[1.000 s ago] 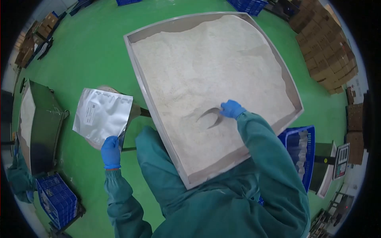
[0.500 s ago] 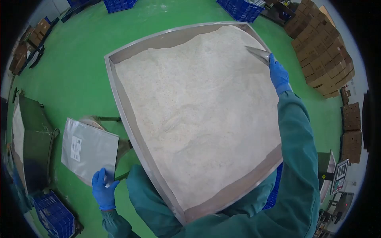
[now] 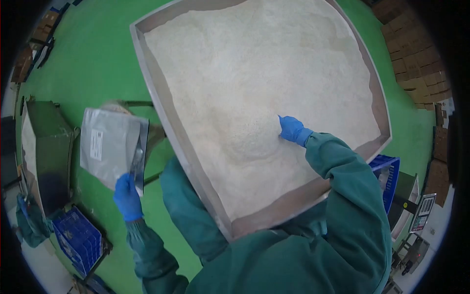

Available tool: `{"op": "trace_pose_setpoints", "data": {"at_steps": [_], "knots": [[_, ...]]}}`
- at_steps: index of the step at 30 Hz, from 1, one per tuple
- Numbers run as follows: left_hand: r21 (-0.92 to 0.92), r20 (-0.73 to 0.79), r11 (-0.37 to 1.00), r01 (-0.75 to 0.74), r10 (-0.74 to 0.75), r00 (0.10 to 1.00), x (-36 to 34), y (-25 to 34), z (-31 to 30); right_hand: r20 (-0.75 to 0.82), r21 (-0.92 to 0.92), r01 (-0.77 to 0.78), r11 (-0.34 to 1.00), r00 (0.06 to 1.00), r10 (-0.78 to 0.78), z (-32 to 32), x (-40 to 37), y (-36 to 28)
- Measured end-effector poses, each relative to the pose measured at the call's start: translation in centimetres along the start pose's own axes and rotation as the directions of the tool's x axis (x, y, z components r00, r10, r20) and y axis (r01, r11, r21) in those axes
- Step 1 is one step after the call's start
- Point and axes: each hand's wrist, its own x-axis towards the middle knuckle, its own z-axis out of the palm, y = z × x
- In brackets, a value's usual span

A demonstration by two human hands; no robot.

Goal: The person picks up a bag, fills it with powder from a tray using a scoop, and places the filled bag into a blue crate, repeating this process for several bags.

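A large metal bin [image 3: 161, 93] full of pale powder [image 3: 235, 73] stands in front of me. My right hand [image 3: 293, 131], in a blue glove, is closed low over the middle of the powder. The metal scoop that it held a moment ago does not show; its blade seems sunk in or covered by powder. On the left, my left hand [image 3: 128, 197] pinches the lower edge of a silver foil bag [image 3: 110, 139] with a white label. The bag's right side gapes a little, and it rests over a stool-like stand [image 3: 139, 103].
A green-sided bin [image 3: 49, 152] of powder is at far left, near a blue crate [image 3: 78, 237] and a co-worker's sleeve [image 3: 32, 228]. Stacked cartons [image 3: 416, 54] stand at upper right. A scale display [image 3: 422, 214] and another blue crate [image 3: 387, 179] are at lower right.
My right hand has come from the bin's far right rim to the middle of the powder, and the scoop has gone from sight. My left hand now grips the bag's edge, which has parted slightly.
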Motion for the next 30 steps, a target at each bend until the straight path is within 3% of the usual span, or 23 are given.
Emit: {"op": "trace_pose_setpoints", "data": {"at_steps": [2,5,7,8,10,12,13,16,19,20,21,24,25,27,30], "knots": [[-0.090,-0.025,0.974,0.206,-0.209,0.978,0.5,0.3,-0.8,0.007,0.077,-0.002,0.997,1.000,0.001,0.0,-3.3,-1.4],[0.054,-0.018,0.972,0.227,-0.226,0.974,1.2,-1.8,-0.7,0.002,0.197,0.010,0.980,1.000,-0.010,-2.6,-8.4,-3.0],[0.256,-0.092,0.960,-0.112,0.140,0.986,1.5,-3.0,-0.4,-0.015,0.225,0.029,0.974,1.000,-0.026,-5.3,-11.8,-4.1],[0.249,-0.112,0.963,-0.106,0.137,0.984,1.3,-1.5,-2.1,-0.055,0.268,0.045,0.962,0.998,-0.031,-6.5,-13.5,-4.8],[0.435,-0.274,0.900,-0.002,0.134,0.952,1.1,1.9,-7.6,-0.121,0.292,0.073,0.954,0.992,-0.039,-9.5,-16.2,-6.1],[0.450,-0.373,0.883,-0.135,0.323,0.870,-0.5,5.6,-13.6,-0.091,0.326,0.032,0.945,0.996,-0.002,-11.6,-18.7,-7.7],[0.449,-0.388,0.885,-0.126,0.321,0.864,-1.6,8.2,-15.9,-0.104,0.318,0.042,0.947,0.995,-0.009,-12.1,-19.6,-8.0],[0.409,-0.348,0.828,-0.385,0.531,0.773,-4.8,14.3,-18.6,-0.162,0.268,-0.004,0.964,0.986,0.049,-12.4,-21.7,-8.5],[0.238,-0.353,0.756,-0.609,0.652,0.671,-3.2,18.0,-14.1,-0.247,0.254,-0.051,0.966,0.962,0.116,-13.3,-23.8,-8.1],[0.266,-0.340,0.752,-0.603,0.658,0.671,-2.4,19.8,-11.4,-0.224,0.238,-0.079,0.968,0.965,0.134,-14.0,-24.7,-8.1],[0.211,-0.230,0.815,-0.540,0.578,0.783,-1.7,22.1,-8.9,-0.200,0.220,-0.109,0.969,0.968,0.154,-14.7,-25.5,-8.0],[0.064,-0.277,0.778,-0.626,0.616,0.737,1.9,25.8,2.9,-0.279,0.129,-0.114,0.985,0.949,0.146,-16.1,-27.6,-6.6],[0.069,-0.192,0.797,-0.600,0.601,0.776,2.0,26.9,5.5,-0.278,0.103,-0.116,0.988,0.950,0.141,-17.4,-27.9,-6.9],[-0.076,-0.004,0.834,-0.547,0.548,0.836,1.0,28.4,7.0,-0.200,0.012,-0.195,0.981,0.960,0.194,-20.1,-27.9,-8.0],[-0.162,-0.033,0.860,-0.483,0.485,0.874,-1.2,29.7,7.2,-0.222,-0.187,-0.177,0.966,0.966,0.133,-21.8,-24.8,-9.0]]}}
